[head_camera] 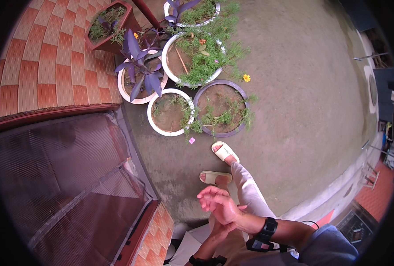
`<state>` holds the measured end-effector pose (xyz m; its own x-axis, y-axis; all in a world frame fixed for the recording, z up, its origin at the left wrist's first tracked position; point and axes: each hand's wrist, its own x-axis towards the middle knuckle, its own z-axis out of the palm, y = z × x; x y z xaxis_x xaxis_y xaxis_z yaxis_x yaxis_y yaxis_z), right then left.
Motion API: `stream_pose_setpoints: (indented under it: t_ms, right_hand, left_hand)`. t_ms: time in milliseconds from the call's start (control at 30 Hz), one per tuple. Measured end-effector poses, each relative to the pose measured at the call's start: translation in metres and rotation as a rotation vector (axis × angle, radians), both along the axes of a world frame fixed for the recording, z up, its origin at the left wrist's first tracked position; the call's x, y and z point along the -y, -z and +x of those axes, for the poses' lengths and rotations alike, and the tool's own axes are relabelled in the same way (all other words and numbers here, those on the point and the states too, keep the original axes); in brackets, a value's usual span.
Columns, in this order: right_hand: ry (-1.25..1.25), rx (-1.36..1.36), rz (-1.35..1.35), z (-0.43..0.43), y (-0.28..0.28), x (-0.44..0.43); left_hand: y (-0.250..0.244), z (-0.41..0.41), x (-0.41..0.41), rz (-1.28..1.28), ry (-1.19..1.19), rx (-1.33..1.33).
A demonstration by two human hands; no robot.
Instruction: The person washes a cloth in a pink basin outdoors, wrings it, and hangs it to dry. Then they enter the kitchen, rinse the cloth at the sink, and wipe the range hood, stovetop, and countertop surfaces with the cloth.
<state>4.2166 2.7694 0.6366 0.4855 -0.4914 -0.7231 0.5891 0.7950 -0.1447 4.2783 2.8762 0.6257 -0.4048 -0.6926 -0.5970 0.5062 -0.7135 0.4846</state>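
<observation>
My right hand point(226, 210) is raised before me with its fingers loosely curled and nothing visible in it. Around the right wrist lies my left hand point(220, 229), its thumb across the skin and most of its fingers hidden behind. A black strap point(269, 227) with a small device point(259, 245) circles my right forearm. Another dark band point(207, 260) is on the left forearm at the picture's bottom edge. Below the hands are my feet in pale slide sandals point(224, 152), on a concrete floor point(283, 99).
Several round planters stand ahead, among them a white-rimmed pot point(170, 133) and a grey-rimmed pot point(220, 134). A purple-leaved plant point(152, 81) grows behind them. To the left are a tiled wall point(55, 66) and a mesh-covered window point(67, 173). A small stool point(370, 176) stands far right.
</observation>
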Motion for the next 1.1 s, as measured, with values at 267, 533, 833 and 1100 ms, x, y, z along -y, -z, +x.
stream_pose_setpoints:
  t_ms: [267, 533, 833, 1100]
  right_hand:
    - [-0.051, 0.016, 0.137, 0.022, -0.018, -0.014]
    - [-0.152, 0.015, 0.139, 0.046, -0.032, -0.014]
    - [-0.806, -0.079, -0.167, 0.084, -0.049, -0.053]
    - [-1.206, -0.050, -0.666, 0.123, -0.094, -0.082]
  left_hand:
    - [-0.010, 0.042, -0.017, -0.229, 0.066, 0.416]
    - [-0.006, 0.085, -0.053, -0.140, 0.127, 0.981]
    - [-0.023, 0.116, -0.094, -0.055, -0.141, 0.941]
    - [-0.050, 0.169, -0.127, 0.013, -0.225, 0.971]
